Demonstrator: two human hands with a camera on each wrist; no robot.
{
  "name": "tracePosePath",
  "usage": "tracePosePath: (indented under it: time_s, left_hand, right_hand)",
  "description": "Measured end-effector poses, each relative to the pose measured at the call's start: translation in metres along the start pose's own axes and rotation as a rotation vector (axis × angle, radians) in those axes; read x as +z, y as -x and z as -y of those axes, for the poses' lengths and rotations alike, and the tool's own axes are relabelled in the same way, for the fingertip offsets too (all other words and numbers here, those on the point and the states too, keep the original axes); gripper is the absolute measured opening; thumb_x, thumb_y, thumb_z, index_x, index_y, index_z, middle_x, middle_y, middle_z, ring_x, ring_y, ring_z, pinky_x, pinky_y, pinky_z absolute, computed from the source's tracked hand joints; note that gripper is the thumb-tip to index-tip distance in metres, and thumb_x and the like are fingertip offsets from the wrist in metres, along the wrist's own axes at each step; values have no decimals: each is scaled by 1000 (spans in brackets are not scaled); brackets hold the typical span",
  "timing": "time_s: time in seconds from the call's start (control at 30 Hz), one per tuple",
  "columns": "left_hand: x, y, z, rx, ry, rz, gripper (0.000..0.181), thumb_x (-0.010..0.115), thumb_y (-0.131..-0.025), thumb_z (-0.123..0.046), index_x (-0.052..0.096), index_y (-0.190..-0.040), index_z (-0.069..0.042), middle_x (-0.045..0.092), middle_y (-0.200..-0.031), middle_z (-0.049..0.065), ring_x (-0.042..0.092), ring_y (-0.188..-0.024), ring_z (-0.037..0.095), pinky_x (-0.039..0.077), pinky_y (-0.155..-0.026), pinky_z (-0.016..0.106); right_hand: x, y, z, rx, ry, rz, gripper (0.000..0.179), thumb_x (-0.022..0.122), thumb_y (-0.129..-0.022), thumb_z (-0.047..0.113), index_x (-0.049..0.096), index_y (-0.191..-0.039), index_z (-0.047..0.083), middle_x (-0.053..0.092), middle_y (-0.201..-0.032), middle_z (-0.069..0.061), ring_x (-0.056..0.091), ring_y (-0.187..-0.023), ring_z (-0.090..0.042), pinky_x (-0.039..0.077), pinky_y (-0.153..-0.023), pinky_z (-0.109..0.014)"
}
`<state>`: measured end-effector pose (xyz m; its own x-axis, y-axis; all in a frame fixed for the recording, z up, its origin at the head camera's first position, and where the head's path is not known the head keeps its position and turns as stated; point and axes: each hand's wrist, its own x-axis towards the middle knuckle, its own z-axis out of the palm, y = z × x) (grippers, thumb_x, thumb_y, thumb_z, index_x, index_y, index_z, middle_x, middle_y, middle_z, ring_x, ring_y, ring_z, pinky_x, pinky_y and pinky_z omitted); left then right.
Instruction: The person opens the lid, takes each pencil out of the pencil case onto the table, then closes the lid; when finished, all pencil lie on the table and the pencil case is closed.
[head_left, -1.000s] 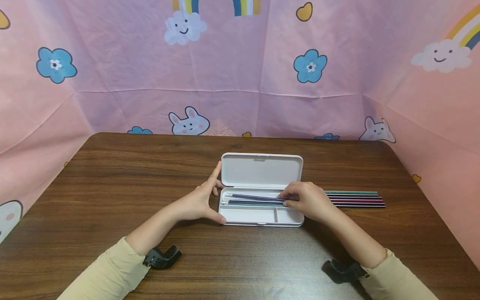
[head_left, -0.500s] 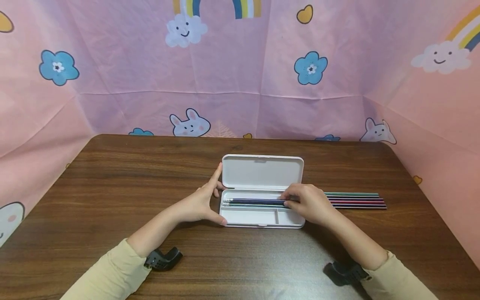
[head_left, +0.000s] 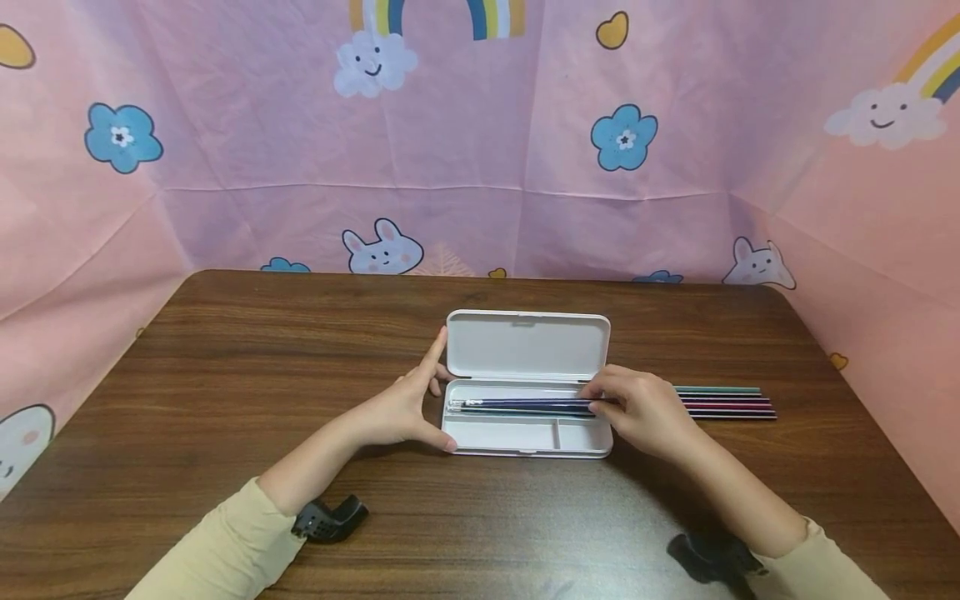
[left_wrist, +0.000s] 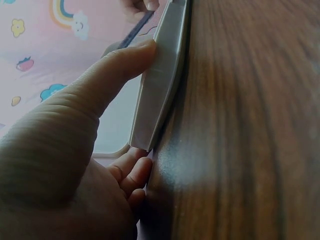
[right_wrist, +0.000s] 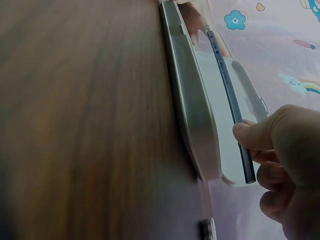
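Note:
A white pencil case (head_left: 502, 433) lies with its lid (head_left: 528, 346) raised. My left hand (head_left: 401, 408) holds its left end, thumb at the front corner and index finger stretched along the lid's side. My right hand (head_left: 641, 408), over the right part of the case, pinches a dark pencil (right_wrist: 227, 82) between thumb and fingers near its plain end. Toward the left end of the case points its eraser tip. Beneath it in the long rear compartment lie other pencils (head_left: 487, 411), partly hidden. The front compartments hold nothing visible.
Several pencils (head_left: 727, 404) in green, dark and red lie side by side on the wooden table (head_left: 300, 350), right of the case and partly behind my right hand. A patterned pink cloth (head_left: 480, 150) hangs around the back and sides.
The pencil came down level into the case beside the others. Since then my right hand has shifted slightly right, drawing a pencil with it. My left hand stays in place.

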<state>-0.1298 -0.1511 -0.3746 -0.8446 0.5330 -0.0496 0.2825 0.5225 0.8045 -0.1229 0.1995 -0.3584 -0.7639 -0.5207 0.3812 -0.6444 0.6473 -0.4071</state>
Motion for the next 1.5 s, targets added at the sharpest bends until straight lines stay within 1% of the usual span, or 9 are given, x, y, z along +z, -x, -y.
tracePosePath:
  time_s: [0.13,0.27,0.37,0.57,0.87,1.03,1.17,1.33,1.5]
  left_hand:
    - [-1,1,-1,2,-6,-1,145,93,-58,-35,-20,-149,-35,45,-122,1,41,-100,20,28,-90,47]
    - [-1,1,-1,4,-7,1,145,92,-59,-36,-20,-150,-31,45,-123,1,41,-100,21,28,-90,48]
    - [-1,1,-1,2,-8,5,145,92,-59,-37,-20,-151,-29,45,-123,1,40,-100,21,28,-90,48]
    - [-1,0,1,4,-15,3,146,92,-58,-37,-19,-151,-28,45,-122,1,40,-100,21,28,-89,47]
    - [-1,0,0,-1,-13,0,146,93,-57,-37,-19,-151,-29,45,-122,1,41,-100,20,31,-88,45]
    - [0,0,0,-2,-11,-5,146,93,-57,-35,-18,-151,-29,45,-121,1,41,-100,20,32,-87,44]
    - [0,0,0,-6,-11,-6,146,93,-57,-35,-18,-151,-27,45,-121,1,41,-100,20,32,-87,44]
    - [0,0,1,0,-22,-7,146,93,-57,-36,-18,-152,-26,45,-121,1,41,-100,20,32,-87,45]
    - [0,0,2,-1,-18,-2,146,93,-57,-37,-20,-149,-34,45,-121,2,41,-101,20,32,-87,45]
  right_hand:
    - [-5,8,-4,-36,-2,-49,25,80,-71,-2,73,-87,17,66,-89,12,57,-73,-3,45,-60,-28]
    - [-11,16,-7,-41,1,-70,26,80,-72,-1,72,-88,19,66,-89,12,56,-72,-3,43,-57,-25]
    - [-16,22,-12,-39,16,-77,27,79,-73,-1,71,-87,20,64,-90,13,53,-68,-2,41,-56,-22]
    - [-27,37,-22,-22,31,-107,30,80,-71,-3,70,-88,20,63,-89,14,48,-64,-1,35,-55,-15]
    - [-42,59,-36,9,45,-120,35,80,-70,-6,69,-87,23,61,-87,14,41,-60,0,32,-54,-14]
    - [-51,74,-47,48,56,-123,38,79,-69,-8,69,-88,23,60,-87,16,38,-58,1,30,-52,-15]
    - [-58,85,-57,42,51,-129,40,79,-66,-12,69,-88,20,61,-88,14,40,-61,1,31,-54,-16]
    - [-66,94,-69,46,37,-127,41,78,-65,-15,69,-88,19,61,-89,12,42,-65,1,33,-56,-17]
    - [-71,100,-79,48,23,-121,42,77,-65,-16,69,-89,18,61,-90,11,43,-66,1,33,-56,-18]
